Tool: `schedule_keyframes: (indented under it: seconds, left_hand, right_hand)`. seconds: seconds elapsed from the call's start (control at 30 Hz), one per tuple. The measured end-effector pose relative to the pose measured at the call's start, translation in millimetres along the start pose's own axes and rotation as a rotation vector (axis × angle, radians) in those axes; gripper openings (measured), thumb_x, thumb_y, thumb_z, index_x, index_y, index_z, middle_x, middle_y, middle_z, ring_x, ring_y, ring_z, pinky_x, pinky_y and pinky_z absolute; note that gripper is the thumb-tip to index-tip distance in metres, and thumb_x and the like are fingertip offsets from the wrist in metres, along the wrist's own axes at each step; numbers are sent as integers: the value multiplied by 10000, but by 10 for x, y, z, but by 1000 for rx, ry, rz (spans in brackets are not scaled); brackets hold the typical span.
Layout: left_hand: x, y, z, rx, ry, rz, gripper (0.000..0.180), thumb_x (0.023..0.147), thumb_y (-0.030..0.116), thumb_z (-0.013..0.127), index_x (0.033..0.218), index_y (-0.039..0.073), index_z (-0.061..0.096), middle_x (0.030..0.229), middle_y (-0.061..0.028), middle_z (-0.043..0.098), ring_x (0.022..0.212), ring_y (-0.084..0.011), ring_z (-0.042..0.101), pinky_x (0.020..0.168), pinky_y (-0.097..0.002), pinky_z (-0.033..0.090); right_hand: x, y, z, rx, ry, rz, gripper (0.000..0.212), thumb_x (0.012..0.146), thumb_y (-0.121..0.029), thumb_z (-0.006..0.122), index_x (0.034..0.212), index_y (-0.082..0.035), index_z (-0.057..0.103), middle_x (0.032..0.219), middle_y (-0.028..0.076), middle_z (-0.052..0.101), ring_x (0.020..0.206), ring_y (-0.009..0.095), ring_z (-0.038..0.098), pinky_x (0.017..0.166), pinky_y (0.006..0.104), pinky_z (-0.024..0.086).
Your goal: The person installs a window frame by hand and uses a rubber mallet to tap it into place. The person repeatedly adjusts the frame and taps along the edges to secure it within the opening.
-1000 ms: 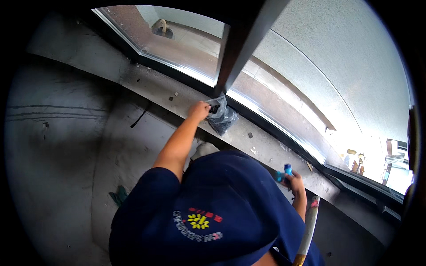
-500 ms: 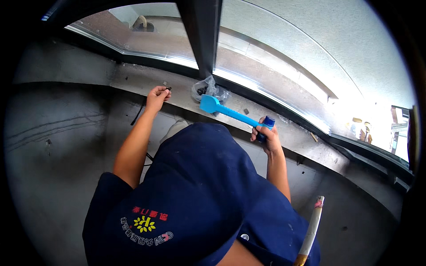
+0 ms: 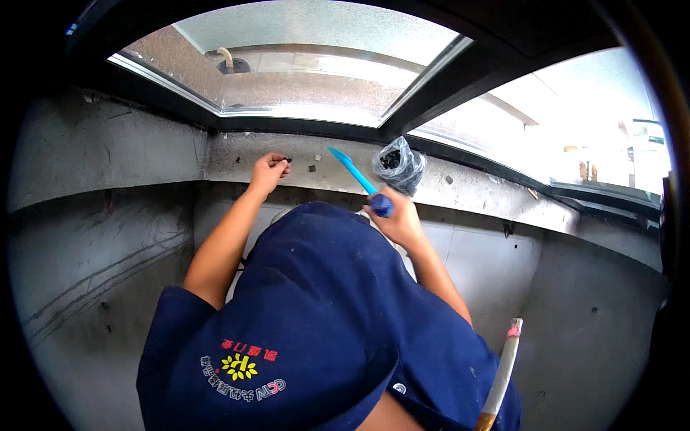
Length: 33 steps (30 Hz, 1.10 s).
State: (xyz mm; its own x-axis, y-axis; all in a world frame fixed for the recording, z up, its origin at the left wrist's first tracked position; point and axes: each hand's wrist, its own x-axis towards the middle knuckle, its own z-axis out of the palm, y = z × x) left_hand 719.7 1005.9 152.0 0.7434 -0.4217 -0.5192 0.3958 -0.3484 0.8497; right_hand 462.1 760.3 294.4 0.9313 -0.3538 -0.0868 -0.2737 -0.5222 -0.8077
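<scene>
Pinched at the fingertips of my left hand (image 3: 268,174) is a small black piece (image 3: 288,159), over the grey ledge (image 3: 334,167). My right hand (image 3: 397,219) is closed around the end of a light-blue, long-handled tool with a flat paddle-like blade (image 3: 349,167). The blade is seen nearly edge-on and points away to the left. A dark-blue round part (image 3: 382,205) shows at the grip; whether it belongs to the tool I cannot tell. Just beyond my right hand a clear plastic bag (image 3: 410,169) with small black pieces in it lies on the ledge.
Small dark and pale bits, such as a grey block (image 3: 312,169), lie along the ledge. A dark window frame (image 3: 445,79) with glass rises behind it. Grey walls (image 3: 108,158) stand to the left. A cigarette (image 3: 505,363) juts into the lower right.
The view has shifted to the right. My right hand has come in closer to the bag, and the tool's blade has turned from flat-facing to nearly edge-on. My left hand still pinches the black piece.
</scene>
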Motion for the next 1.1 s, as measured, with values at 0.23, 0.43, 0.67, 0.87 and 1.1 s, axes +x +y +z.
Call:
schedule_keyframes:
  seconds: [0.23, 0.43, 0.67, 0.87, 1.1]
  left_hand:
    - [119, 16, -699, 122, -21, -43, 244, 936, 184, 702, 1075, -17, 700, 934, -71, 716, 803, -134, 674, 718, -274, 542]
    - [191, -19, -833, 28, -28, 46, 289, 903, 184, 731, 1071, -49, 703, 903, -81, 720, 772, -134, 677, 706, -274, 544]
    - [224, -262, -1043, 70, -27, -13, 272, 928, 175, 706, 1094, -41, 714, 894, -86, 726, 760, -134, 678, 686, -271, 545]
    - [828, -170, -932, -54, -100, -81, 271, 977, 155, 643, 1171, -27, 692, 963, -86, 725, 823, -158, 697, 730, -288, 576]
    - [1212, -3, -644, -348, -139, -117, 172, 950, 148, 685, 1057, 13, 684, 925, -61, 705, 853, -156, 693, 733, -284, 579]
  right_hand:
    - [771, -552, 703, -539, -54, -98, 308, 720, -140, 710, 1015, -87, 637, 841, 171, 674, 749, 382, 677, 653, 485, 540]
    - [1379, -567, 1095, -649, -35, -205, 259, 750, -162, 665, 993, -77, 634, 773, 162, 676, 724, 363, 688, 634, 489, 541]
    - [1991, -796, 1107, -809, -179, -153, 297, 715, -160, 694, 1008, -120, 729, 848, 174, 709, 822, 361, 700, 715, 470, 555]
    - [2336, -934, 934, -866, -213, -148, 226, 712, -184, 681, 922, -115, 725, 813, 177, 720, 785, 368, 717, 710, 471, 573]
    - [2324, -934, 900, -824, -195, -134, 225, 719, -209, 704, 926, -122, 719, 788, 169, 719, 765, 360, 716, 689, 471, 569]
